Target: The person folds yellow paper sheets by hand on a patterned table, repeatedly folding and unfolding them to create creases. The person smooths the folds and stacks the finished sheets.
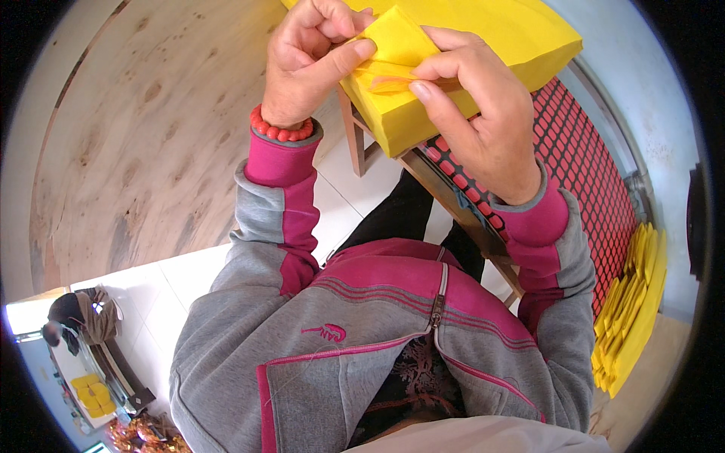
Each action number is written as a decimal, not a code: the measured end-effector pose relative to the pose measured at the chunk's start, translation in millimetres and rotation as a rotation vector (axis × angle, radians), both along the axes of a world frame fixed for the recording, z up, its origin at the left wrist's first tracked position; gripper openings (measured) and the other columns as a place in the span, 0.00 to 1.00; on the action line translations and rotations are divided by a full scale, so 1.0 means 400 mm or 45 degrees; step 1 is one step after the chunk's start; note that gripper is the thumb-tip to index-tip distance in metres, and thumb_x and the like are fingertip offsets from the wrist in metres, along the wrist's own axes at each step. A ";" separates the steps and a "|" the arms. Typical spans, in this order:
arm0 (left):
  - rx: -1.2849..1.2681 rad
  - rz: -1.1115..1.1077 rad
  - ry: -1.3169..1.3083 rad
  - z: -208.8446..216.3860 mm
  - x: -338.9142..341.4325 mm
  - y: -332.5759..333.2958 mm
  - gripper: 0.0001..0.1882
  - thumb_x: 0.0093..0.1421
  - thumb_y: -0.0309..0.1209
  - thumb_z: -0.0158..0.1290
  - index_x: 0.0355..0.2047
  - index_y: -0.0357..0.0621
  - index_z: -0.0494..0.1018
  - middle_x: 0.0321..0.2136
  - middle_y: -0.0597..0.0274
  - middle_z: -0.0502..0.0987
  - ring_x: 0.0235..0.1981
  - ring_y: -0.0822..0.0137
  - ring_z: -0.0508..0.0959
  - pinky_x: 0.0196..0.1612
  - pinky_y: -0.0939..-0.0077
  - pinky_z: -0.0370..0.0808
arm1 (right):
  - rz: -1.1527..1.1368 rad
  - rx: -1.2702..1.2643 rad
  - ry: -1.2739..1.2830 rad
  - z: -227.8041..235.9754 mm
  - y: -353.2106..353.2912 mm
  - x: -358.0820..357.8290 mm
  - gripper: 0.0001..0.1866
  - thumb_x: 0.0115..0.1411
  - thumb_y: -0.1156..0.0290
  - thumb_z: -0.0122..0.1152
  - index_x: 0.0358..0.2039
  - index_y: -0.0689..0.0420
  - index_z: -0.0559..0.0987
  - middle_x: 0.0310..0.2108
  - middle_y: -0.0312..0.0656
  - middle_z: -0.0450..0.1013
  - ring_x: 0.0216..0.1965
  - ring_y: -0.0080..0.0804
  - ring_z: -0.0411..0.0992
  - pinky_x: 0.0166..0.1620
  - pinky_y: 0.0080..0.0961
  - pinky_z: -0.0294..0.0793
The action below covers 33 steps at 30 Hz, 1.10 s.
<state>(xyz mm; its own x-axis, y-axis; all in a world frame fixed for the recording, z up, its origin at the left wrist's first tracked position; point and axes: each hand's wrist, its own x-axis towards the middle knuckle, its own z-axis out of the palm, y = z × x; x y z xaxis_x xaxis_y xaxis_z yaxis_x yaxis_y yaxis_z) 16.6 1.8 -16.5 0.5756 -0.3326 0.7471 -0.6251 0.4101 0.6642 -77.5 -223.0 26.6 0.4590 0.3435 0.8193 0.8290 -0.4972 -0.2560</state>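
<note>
My left hand (306,64) and my right hand (476,113) meet over a thick stack of yellow paper (521,41) lying on a wooden stand. Between them they pinch a folded yellow sheet (393,41), held just above the stack's near corner. My left thumb presses on the sheet's lower fold, and my right thumb and forefinger grip that fold from the other side. A red bead bracelet (281,130) circles my left wrist. Grey and pink jacket sleeves cover both forearms.
A large wooden board (136,136) fills the left. A red mesh panel (581,166) lies at the right, beside several folded yellow paper pieces (630,309). White floor tiles (347,204) show below the stand. Another person (75,321) works at the far lower left.
</note>
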 end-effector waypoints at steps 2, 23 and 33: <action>0.053 -0.040 -0.062 0.002 0.010 0.011 0.05 0.63 0.18 0.51 0.39 0.37 0.74 0.45 0.53 0.80 0.45 0.65 0.79 0.49 0.74 0.75 | 0.004 0.041 0.003 -0.001 0.004 -0.001 0.06 0.57 0.76 0.65 0.35 0.60 0.77 0.43 0.47 0.78 0.42 0.48 0.77 0.46 0.35 0.76; 0.109 0.050 0.024 -0.012 0.010 0.012 0.04 0.67 0.21 0.54 0.41 0.40 0.73 0.39 0.59 0.82 0.38 0.73 0.80 0.42 0.81 0.75 | 0.025 -0.035 -0.006 0.003 -0.008 0.003 0.08 0.60 0.79 0.66 0.39 0.63 0.78 0.55 0.54 0.76 0.53 0.43 0.77 0.55 0.30 0.74; 0.219 -0.192 -0.167 0.001 0.017 0.035 0.15 0.54 0.27 0.52 0.42 0.34 0.78 0.48 0.46 0.79 0.51 0.56 0.78 0.58 0.64 0.69 | 0.007 0.029 0.030 -0.008 0.000 0.001 0.06 0.57 0.75 0.65 0.34 0.60 0.77 0.48 0.50 0.78 0.46 0.49 0.77 0.49 0.37 0.75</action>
<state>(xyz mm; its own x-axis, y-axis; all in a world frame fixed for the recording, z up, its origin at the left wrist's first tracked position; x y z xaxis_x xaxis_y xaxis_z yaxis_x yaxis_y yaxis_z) 23.5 15.7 -16.0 0.4115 -0.5358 0.7373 -0.6508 0.3936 0.6493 -77.1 -222.9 23.3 0.4765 0.3273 0.8160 0.8254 -0.4861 -0.2870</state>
